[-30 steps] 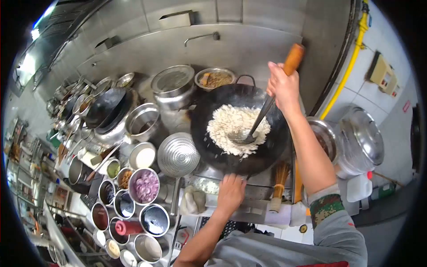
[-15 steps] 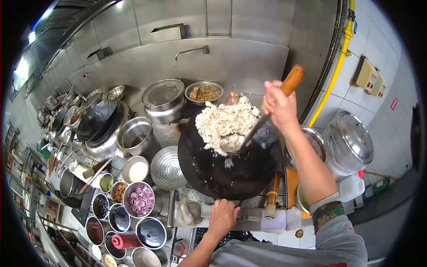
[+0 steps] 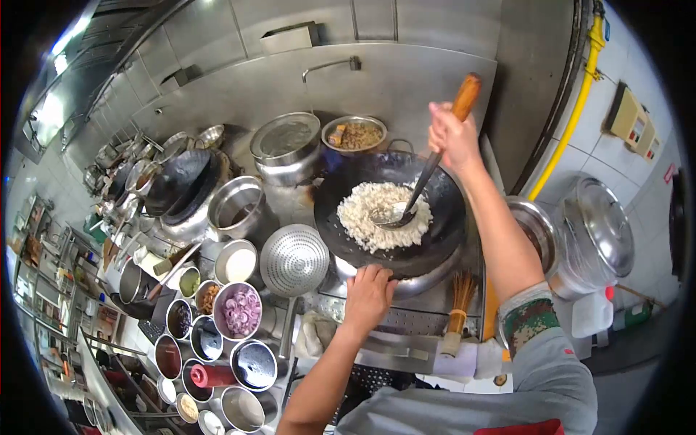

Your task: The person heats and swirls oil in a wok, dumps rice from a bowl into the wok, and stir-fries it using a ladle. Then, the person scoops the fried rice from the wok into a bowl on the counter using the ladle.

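Two hands, head view: your right hand (image 3: 453, 139) is wrapped around the ladle (image 3: 423, 184), its bowl in the rice (image 3: 362, 209) mid-wok (image 3: 446, 219); your left hand (image 3: 368, 299) grips the wok's near edge.

The round metal wok (image 3: 446, 214) was black, the loose rice (image 3: 366, 228) white, the long wooden handle (image 3: 466, 98) orange-brown, the cloth cuff (image 3: 531, 320) blotchy green and brown.
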`<state>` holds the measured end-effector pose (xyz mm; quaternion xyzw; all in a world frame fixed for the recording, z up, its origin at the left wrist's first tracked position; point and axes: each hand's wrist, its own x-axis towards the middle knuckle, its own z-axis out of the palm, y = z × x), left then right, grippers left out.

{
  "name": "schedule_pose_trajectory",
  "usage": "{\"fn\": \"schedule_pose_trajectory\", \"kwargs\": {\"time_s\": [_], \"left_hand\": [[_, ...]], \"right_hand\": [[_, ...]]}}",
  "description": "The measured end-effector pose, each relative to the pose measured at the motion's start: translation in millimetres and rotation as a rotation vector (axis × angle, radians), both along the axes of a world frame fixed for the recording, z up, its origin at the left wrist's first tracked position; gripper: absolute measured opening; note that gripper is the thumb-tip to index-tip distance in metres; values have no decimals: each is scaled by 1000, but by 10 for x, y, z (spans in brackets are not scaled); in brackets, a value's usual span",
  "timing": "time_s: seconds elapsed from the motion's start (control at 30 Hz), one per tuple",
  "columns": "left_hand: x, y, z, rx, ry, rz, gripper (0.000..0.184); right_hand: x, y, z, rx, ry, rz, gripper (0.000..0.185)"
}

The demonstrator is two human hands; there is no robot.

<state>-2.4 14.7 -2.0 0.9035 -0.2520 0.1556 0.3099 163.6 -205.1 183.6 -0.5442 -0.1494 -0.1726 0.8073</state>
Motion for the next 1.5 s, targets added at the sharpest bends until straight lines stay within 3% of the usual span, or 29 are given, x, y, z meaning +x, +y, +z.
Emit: {"fn": "schedule_pose_trajectory", "kwargs": {"time_s": [0.1,0.13,0.17,0.2,0.23,0.27,0.37,0.47,0.53,0.57,0.67,0.77,0.83,0.87,0.93,0.97,1.0,1.1,1.2,1.3,1.37,1.43,1.5], "left_hand": [[-52,26,192,9,-33,72,29],[-2,6,157,48,-30,54,29],[84,7,167,40,26,-21,29],[218,14,-76,-20,32,-85,26],[311,29,-369,86,-3,-156,23],[123,63,-232,-63,-29,-105,23],[-308,63,162,-41,103,-60,20],[-402,-129,403,-212,-8,-28,20],[-271,-160,-73,-139,-33,35,20],[-294,-152,-289,-105,-49,64,20],[-792,132,-551,-40,47,-20,20],[-1008,153,146,-104,-94,-30,21],[-646,110,633,-263,-126,-22,20],[-475,10,580,-91,-127,-12,20],[-227,-72,-1,-260,-180,-85,19],[-203,-117,-432,-198,-193,-21,17],[-322,-39,-472,-95,-78,-2,16],[-838,254,-391,-118,-2,-79,16],[-366,60,-19,-52,-32,-28,17],[47,-42,-145,-43,-51,-20,18],[121,-69,-257,-25,-20,-14,18],[108,-76,-289,-19,5,-7,19],[88,-84,-187,-33,2,5,23]], "right_hand": [[88,-108,-151,142,-116,17,32],[231,-28,-456,193,-38,59,28],[242,68,-362,257,126,-104,25],[338,68,-259,198,126,-69,24],[496,-47,-196,127,122,-13,23],[428,-65,40,115,189,-61,25],[-11,-141,601,-14,223,-111,42],[-216,56,527,-80,226,-135,37],[-340,497,344,-149,139,-341,29],[-294,440,103,-125,106,-264,24],[-653,274,213,-36,-15,-351,26],[-715,4,343,-7,-43,-178,19],[-699,302,409,-49,46,-305,17],[-723,447,426,-67,82,-262,17],[-720,716,326,-171,188,-392,18],[-561,600,94,-124,130,-283,21],[-572,616,54,-137,61,-355,26],[-864,356,188,-104,-83,-134,36],[-858,183,385,-127,7,-130,39],[-835,-36,558,-96,-131,-87,36],[-843,-167,501,-34,-237,-73,35],[-574,-110,-258,33,-120,-152,34],[-368,-29,-447,52,-56,-147,34]]}}
